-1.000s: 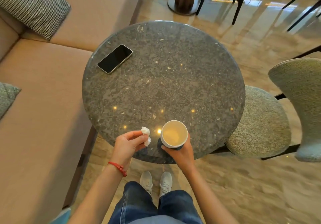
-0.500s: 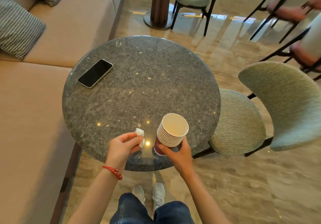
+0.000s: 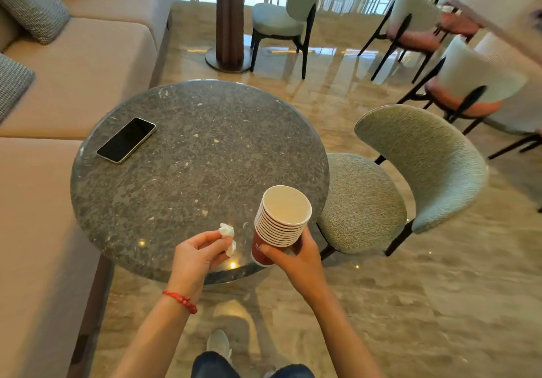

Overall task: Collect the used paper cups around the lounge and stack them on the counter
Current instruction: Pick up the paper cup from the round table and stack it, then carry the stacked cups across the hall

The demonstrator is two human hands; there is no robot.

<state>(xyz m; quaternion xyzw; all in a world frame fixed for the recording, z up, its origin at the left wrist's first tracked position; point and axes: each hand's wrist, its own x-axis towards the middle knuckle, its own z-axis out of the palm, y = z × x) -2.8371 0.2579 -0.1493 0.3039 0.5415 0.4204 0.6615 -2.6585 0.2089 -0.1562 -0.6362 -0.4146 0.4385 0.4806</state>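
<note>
The person's right hand [image 3: 296, 256] is curled around a stack of red paper cups with white rims [image 3: 278, 225], holding it low on the side. The stack leans a little and hangs in the air over the near right edge of the round grey speckled stone table [image 3: 187, 172], with its bottom just past the rim. The person's left hand [image 3: 195, 256] pinches a small crumpled white tissue [image 3: 228, 235] between thumb and fingers, just above the near edge of the table. A black phone with a pale frame [image 3: 126, 140] lies flat near the far left edge, well away from both hands. The middle of the table top is bare stone. A long beige sofa [image 3: 44, 201] sits tight against the left side of the table, so there is little room there. A green-grey fabric chair with a curved back [image 3: 410, 178] stands close on the right, its seat tucked partly under the table edge. Shiny marble floor [image 3: 381, 304] opens wide to the near right. The writing on the bottom cup is too small to read. The right palm and the far side of the stack are hidden. More chairs at the far right are blurry, and the table leg is mostly out of sight.
</note>
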